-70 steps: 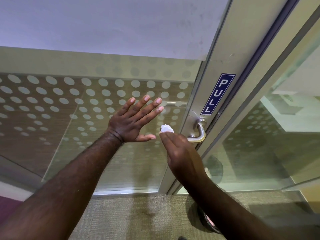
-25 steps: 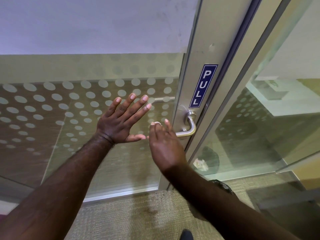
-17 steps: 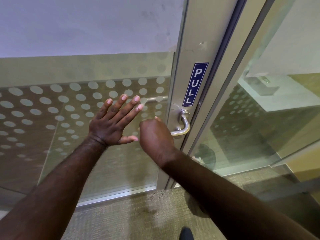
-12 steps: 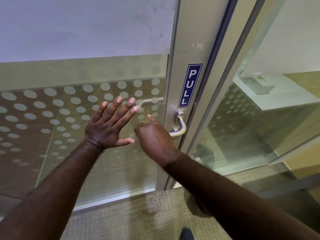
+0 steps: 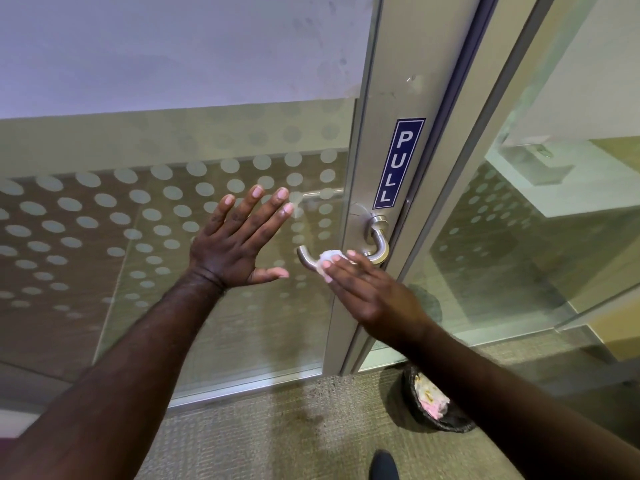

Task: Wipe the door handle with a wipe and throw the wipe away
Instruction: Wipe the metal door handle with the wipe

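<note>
1. The door handle [image 5: 375, 242], a brushed metal lever, is sitting directly beyond the right hand's fingertips, its free end curving back toward the left hand.
2. The wipe [image 5: 329, 259], crumpled into a small white wad, is being pressed against the lever bar near that free end, between the bar and the right hand's fingers.
3. The right hand [image 5: 367, 292] is lying nearly flat, fingers extended and close together, pinning the wipe under the fingertips rather than closing around it. This flat press is probably spreading contact along the bar.
4. The left hand [image 5: 239, 244] is fully open, fingers spread, holding nothing, with the palm toward the dotted glass panel [image 5: 104, 223] beside the handle. It is likely steadying the door against the wiping pressure; actual contact cannot be confirmed.
5. A dark bin [image 5: 433, 403] holding discarded material is standing on the carpet below the right forearm, within reach for disposal.
6. Compared with half a second earlier, the right hand is no longer curled over the wipe: the fingers are flattened, and the wipe and lever end are now exposed.
</note>
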A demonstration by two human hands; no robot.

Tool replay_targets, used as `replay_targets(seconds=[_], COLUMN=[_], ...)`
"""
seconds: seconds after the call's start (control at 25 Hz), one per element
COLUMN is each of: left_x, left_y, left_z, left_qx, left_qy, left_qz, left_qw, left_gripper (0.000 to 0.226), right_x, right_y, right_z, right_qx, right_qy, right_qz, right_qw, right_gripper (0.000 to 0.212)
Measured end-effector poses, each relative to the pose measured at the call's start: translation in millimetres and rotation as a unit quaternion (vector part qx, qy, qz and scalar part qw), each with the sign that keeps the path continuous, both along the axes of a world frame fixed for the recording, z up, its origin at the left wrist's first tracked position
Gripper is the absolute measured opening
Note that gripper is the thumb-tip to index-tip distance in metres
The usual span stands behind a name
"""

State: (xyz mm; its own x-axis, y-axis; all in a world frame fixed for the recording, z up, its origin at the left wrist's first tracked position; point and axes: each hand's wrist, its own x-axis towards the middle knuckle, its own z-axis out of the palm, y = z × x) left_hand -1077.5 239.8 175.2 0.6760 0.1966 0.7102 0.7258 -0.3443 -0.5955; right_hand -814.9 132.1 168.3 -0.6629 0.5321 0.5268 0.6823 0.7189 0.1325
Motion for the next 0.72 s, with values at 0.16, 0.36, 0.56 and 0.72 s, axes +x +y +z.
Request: replay_targets(seconds=[0.16,0.36,0.56,0.72], left_x=[1,0,0,-1], left_y=[-2,-3,-9,-20], left_z=[1,2,7,12], left_qx=[-0.005,-0.013,-0.05,-0.122], left_qy=[-0.004,-0.005,-0.02,-0.039], left_qz=[0.001,0.005,-0.01,-0.029], left_qw=[1.0,1.0,0.999,0.991], left_gripper=[0.094,0.095,0.094,0.089], right_x=[49,70,51,47], right_y=[9,0,-2,-3], right_z=[2,5,26,39], right_qx=[-0.003,0.004,0.037,0.071], right_qy=[0.035,0.163,0.212,0.265], right_qz=[-0.022,-0.182,-0.176,-0.158], right_qw=[0.999,0.97,0.961,0.948], right_gripper=[0.031,0.025,0.028,0.026])
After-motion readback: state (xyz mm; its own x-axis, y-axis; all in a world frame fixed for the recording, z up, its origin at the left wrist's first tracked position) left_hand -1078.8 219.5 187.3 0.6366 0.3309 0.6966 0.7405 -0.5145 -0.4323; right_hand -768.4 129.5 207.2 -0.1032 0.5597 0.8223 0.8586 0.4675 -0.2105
